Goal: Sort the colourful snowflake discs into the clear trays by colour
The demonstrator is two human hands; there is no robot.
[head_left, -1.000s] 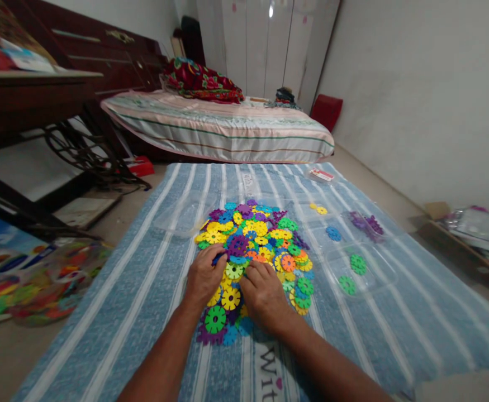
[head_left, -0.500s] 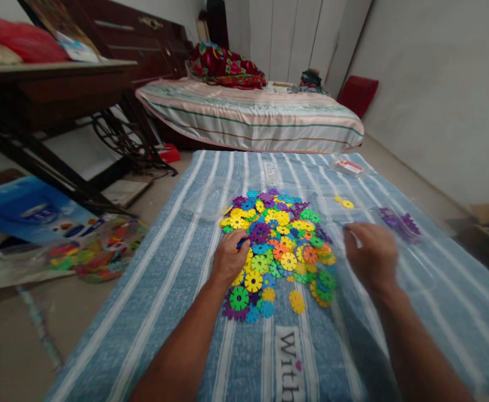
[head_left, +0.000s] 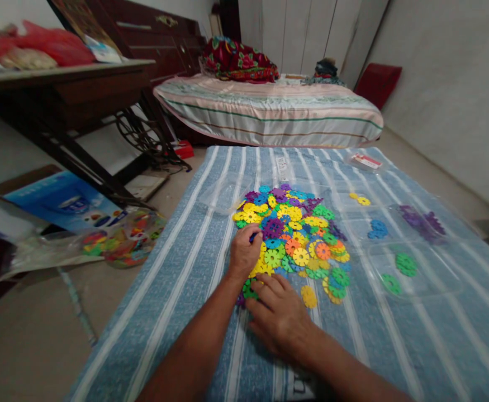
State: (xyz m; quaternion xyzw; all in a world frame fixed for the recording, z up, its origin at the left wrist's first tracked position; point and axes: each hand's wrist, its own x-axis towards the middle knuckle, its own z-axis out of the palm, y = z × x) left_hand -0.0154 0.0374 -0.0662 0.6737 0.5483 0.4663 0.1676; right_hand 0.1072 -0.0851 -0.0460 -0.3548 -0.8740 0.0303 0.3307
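Observation:
A pile of notched plastic snowflake discs (head_left: 300, 257) in yellow, green, purple, blue and orange lies on the striped cloth (head_left: 194, 268). At the pile's left edge my left hand (head_left: 245, 252) is closed, with a dark blue disc (head_left: 252, 238) showing between thumb and finger. My right hand (head_left: 281, 314) reaches across to the near left edge of the pile, fingers spread and pointing down at a green disc (head_left: 249, 288). Whether its hidden fingertips grip anything is unclear. To the right, a clear plastic tray (head_left: 420, 291) holds green discs (head_left: 406, 264), blue discs (head_left: 377, 229), purple discs (head_left: 421, 221) and yellow discs (head_left: 363, 201) in separate places.
A small red-and-white packet (head_left: 366, 162) lies at the cloth's far right. Clear plastic (head_left: 221, 192) spreads behind the pile. On the floor at left are a bag of colourful pieces (head_left: 129, 245) and a blue box (head_left: 66, 201). A bed (head_left: 269, 111) stands beyond.
My right hand has moved left from beside the tray to the pile's near edge, and its fingers have spread. Blue and green discs now show in the tray. My left hand stays with the blue disc.

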